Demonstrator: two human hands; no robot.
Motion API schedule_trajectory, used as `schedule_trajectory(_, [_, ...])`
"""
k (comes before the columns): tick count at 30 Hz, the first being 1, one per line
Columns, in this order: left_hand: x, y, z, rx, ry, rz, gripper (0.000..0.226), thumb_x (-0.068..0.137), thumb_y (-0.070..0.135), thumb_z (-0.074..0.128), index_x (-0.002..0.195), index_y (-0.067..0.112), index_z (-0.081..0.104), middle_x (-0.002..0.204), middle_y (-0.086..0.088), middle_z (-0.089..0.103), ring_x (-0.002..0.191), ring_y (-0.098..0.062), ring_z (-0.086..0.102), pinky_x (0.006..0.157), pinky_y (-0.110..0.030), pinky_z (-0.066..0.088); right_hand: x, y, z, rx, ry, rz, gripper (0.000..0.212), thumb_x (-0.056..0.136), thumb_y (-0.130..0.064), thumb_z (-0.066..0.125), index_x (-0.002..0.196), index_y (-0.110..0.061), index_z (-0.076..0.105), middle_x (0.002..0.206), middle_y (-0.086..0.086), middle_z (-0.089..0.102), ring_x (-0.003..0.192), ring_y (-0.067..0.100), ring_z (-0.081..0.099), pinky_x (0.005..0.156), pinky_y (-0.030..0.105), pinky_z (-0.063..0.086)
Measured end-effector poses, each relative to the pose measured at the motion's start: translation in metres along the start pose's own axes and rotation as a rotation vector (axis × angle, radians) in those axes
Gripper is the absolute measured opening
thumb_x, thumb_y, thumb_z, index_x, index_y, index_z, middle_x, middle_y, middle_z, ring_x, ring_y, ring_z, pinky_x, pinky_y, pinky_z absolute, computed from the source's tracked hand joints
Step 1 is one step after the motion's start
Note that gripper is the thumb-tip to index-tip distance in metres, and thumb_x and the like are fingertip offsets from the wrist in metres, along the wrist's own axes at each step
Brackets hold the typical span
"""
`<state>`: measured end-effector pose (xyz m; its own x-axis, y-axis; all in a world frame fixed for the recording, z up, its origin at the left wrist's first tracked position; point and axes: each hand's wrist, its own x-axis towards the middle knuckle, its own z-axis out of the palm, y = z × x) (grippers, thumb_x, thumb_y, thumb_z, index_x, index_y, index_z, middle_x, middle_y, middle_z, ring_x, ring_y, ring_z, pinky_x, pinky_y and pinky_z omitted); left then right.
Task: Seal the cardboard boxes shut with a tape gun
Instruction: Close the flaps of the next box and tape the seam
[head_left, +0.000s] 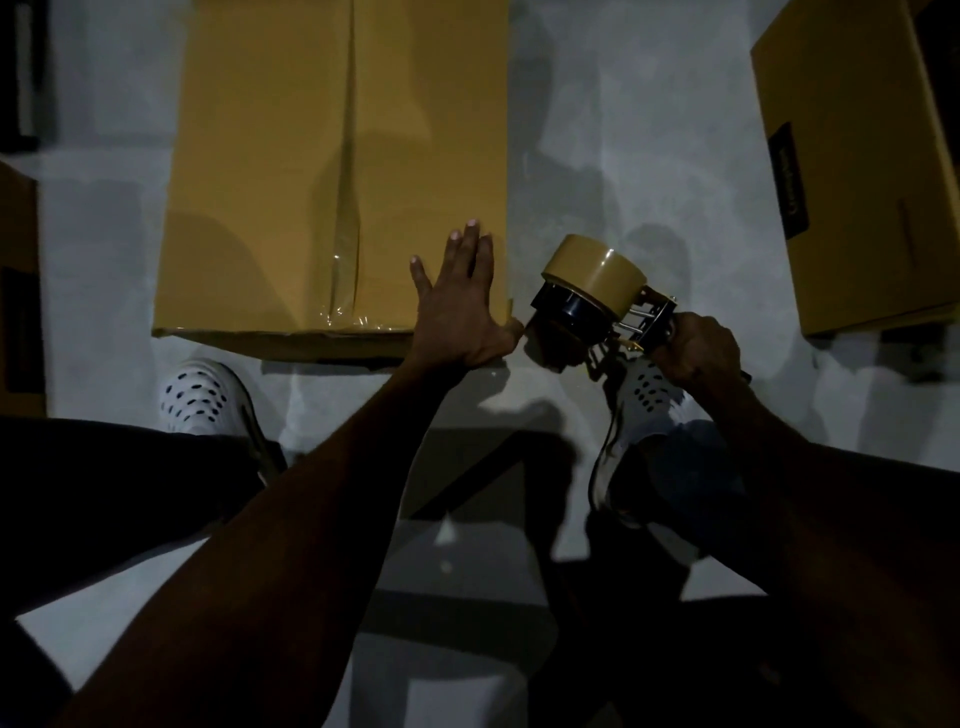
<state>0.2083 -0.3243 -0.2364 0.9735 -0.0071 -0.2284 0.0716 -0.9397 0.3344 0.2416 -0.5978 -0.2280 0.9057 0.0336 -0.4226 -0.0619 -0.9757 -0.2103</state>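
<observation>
A large brown cardboard box (270, 171) lies on the grey floor ahead of me, its flaps closed. A strip of clear tape runs along its centre seam down to the near edge. My left hand (460, 306) presses flat on the box's near right corner, fingers straight and spread. My right hand (696, 348) grips the handle of a tape gun (597, 296) just right of that corner. The gun carries a roll of brown tape, and its front end is close to the box's right edge.
A second brown box (857, 171) with a dark label lies at the right edge. Part of another box (18, 291) shows at the left edge. My two white perforated shoes (202, 400) stand on the floor just before the large box.
</observation>
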Motion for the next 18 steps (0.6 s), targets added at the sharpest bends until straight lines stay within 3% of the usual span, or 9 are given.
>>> schedule_trajectory(6, [0.006, 0.007, 0.007, -0.213, 0.150, -0.116, 0.092, 0.079, 0.041, 0.068, 0.154, 0.013, 0.021, 0.164, -0.006, 0.015, 0.151, -0.025, 0.010, 0.117, -0.056, -0.001, 0.000, 0.001, 0.002, 0.075, 0.010, 0.025, 0.032, 0.088, -0.021, 0.067, 0.109, 0.003, 0.064, 0.105, 0.025, 0.067, 0.097, 0.041, 0.063, 0.076, 0.035, 0.044])
schedule_trajectory(9, [0.007, 0.017, 0.003, -0.318, 0.248, -0.148, 0.071, 0.073, 0.029, 0.071, 0.136, 0.012, 0.046, 0.150, -0.010, 0.043, 0.141, -0.030, 0.035, 0.117, -0.055, 0.018, -0.004, 0.000, -0.001, 0.120, 0.024, 0.009, 0.030, 0.088, -0.018, 0.067, 0.109, 0.003, 0.064, 0.103, 0.025, 0.067, 0.097, 0.042, 0.063, 0.074, 0.035, 0.042])
schedule_trajectory(11, [0.009, 0.021, -0.007, -0.310, 0.312, -0.182, 0.057, 0.072, 0.034, 0.076, 0.121, 0.014, 0.055, 0.127, -0.005, 0.059, 0.116, -0.027, 0.056, 0.100, -0.046, 0.043, -0.009, -0.001, -0.006, 0.139, 0.029, 0.014, 0.030, 0.089, -0.020, 0.066, 0.108, 0.003, 0.063, 0.102, 0.025, 0.067, 0.096, 0.041, 0.062, 0.071, 0.031, 0.038])
schedule_trajectory(12, [0.011, 0.020, -0.014, -0.317, 0.326, -0.206, 0.052, 0.073, 0.040, 0.078, 0.115, 0.017, 0.058, 0.117, -0.001, 0.062, 0.104, -0.021, 0.059, 0.089, -0.038, 0.048, -0.013, -0.002, -0.011, 0.149, 0.032, 0.015, 0.031, 0.089, -0.020, 0.065, 0.109, 0.003, 0.063, 0.103, 0.024, 0.067, 0.096, 0.040, 0.062, 0.071, 0.030, 0.036])
schedule_trajectory(15, [0.016, 0.005, -0.045, -0.439, 0.221, -0.242, 0.040, 0.082, 0.053, 0.071, 0.103, 0.019, 0.068, 0.102, 0.004, 0.070, 0.090, -0.012, 0.063, 0.076, -0.027, 0.047, -0.026, -0.008, -0.031, 0.190, 0.049, 0.034, 0.035, 0.088, -0.022, 0.067, 0.113, 0.002, 0.063, 0.109, 0.025, 0.066, 0.101, 0.041, 0.061, 0.074, 0.031, 0.038])
schedule_trajectory(18, [0.001, -0.011, -0.074, -0.564, 0.124, -0.193, 0.045, 0.093, 0.048, 0.061, 0.083, 0.006, 0.072, 0.082, -0.012, 0.073, 0.075, -0.024, 0.067, 0.064, -0.026, 0.043, -0.045, -0.018, -0.055, 0.255, 0.055, 0.064, 0.044, 0.085, -0.030, 0.071, 0.119, -0.003, 0.062, 0.118, 0.025, 0.063, 0.109, 0.041, 0.058, 0.087, 0.038, 0.046])
